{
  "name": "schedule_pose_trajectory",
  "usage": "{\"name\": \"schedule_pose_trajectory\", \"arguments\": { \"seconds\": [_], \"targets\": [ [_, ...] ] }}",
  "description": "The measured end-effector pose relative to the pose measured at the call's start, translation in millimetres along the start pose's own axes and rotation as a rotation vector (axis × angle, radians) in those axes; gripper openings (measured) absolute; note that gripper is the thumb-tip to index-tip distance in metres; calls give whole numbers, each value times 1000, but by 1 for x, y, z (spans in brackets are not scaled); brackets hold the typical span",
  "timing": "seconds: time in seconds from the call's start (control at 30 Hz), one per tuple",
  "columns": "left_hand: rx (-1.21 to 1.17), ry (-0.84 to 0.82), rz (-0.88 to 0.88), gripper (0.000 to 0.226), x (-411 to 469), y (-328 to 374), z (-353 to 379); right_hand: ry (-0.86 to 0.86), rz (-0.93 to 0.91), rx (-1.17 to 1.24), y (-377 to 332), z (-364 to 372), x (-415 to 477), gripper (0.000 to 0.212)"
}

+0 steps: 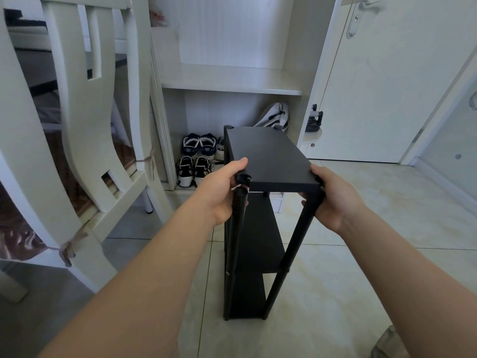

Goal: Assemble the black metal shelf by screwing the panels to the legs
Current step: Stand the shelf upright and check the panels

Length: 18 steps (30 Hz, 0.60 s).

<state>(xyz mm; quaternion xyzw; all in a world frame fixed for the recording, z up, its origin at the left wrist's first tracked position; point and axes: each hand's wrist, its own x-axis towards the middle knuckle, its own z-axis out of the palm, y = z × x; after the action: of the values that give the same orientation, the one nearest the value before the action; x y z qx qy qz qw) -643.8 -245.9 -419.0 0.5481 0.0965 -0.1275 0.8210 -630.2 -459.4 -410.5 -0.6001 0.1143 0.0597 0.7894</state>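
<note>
Nearest the camera, the left hand [224,193] is wrapped around the top of the near-left leg [238,236], with the thumb laid on the edge of the top panel [268,156]. The right hand [333,200] is curled in the same way around the top of the near-right leg [299,236], just under the panel's corner.

The shelf [258,228] stands upright on the tiled floor [335,280], between the two forearms. It is judged to be stiff and fairly light for its height, since it is built of thin tubes and flat panels. Being tall and narrow, it is likely to tip or rack sideways if pushed at the top. The smooth painted tubes may slip in a loose grip. It is best taken by two legs close under a panel, as it is held here, so that the joints carry the load and not the panel edges.

The whole thing is matt black. A round cap [244,178] sits at the near-left corner above the leg, and similar caps can be made out at the two far corners. Below the top panel, a middle panel [258,244] and a bottom panel [247,298] are fixed between the legs. From this, the assembly is judged to be close to finished. Whether every joint is tight cannot be told.

Farther off, pairs of shoes [198,148] are lined up in the bottom of a pale open cabinet [232,83]. A cream chair [85,125] stands to the left and a white door [374,86] to the right.
</note>
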Motion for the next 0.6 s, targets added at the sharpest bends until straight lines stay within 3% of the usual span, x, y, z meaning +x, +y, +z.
{"name": "schedule_pose_trajectory", "arguments": {
  "seconds": [0.3, 0.6],
  "targets": [
    [-10, 76, 62, 32, -1, -1, 5, -12, 21, 43, 0, 3, -1, 14],
    [27, 48, 142, 31, -4, 15, 9, -37, 22, 43, -11, 3, -6, 11]
  ]
}}
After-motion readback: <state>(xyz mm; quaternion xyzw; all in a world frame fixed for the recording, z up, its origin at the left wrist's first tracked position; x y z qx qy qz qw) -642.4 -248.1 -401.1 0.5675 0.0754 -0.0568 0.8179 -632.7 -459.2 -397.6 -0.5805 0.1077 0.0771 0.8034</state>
